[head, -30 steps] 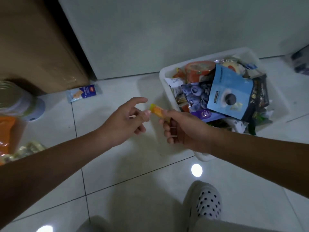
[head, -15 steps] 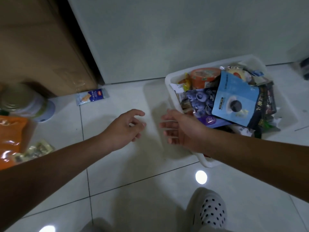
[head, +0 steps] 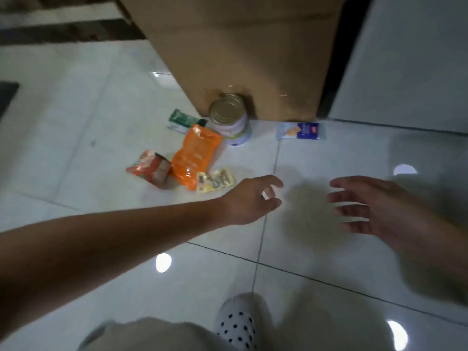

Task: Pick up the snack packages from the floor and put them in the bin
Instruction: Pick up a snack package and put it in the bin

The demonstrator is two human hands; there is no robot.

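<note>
Several snack packages lie on the white tiled floor: an orange pouch (head: 194, 155), a red pack (head: 149, 167), a pale yellow pack (head: 215, 179), a green pack (head: 183, 120) and a blue-and-white biscuit pack (head: 300, 131). My left hand (head: 253, 198) hovers just right of the yellow pack with loosely curled fingers and holds nothing. My right hand (head: 364, 203) is spread open over bare tile, blurred, also empty. The bin is out of view.
A tin can (head: 230, 117) stands upright against a large cardboard box (head: 243, 54). A white cabinet face (head: 410, 62) rises at the right. My spotted slipper (head: 235, 323) and knee are at the bottom edge.
The right hand dropped the small orange snack at the bin and is now empty. My view swung left away from the bin to the packages on the floor; both hands moved with it.
</note>
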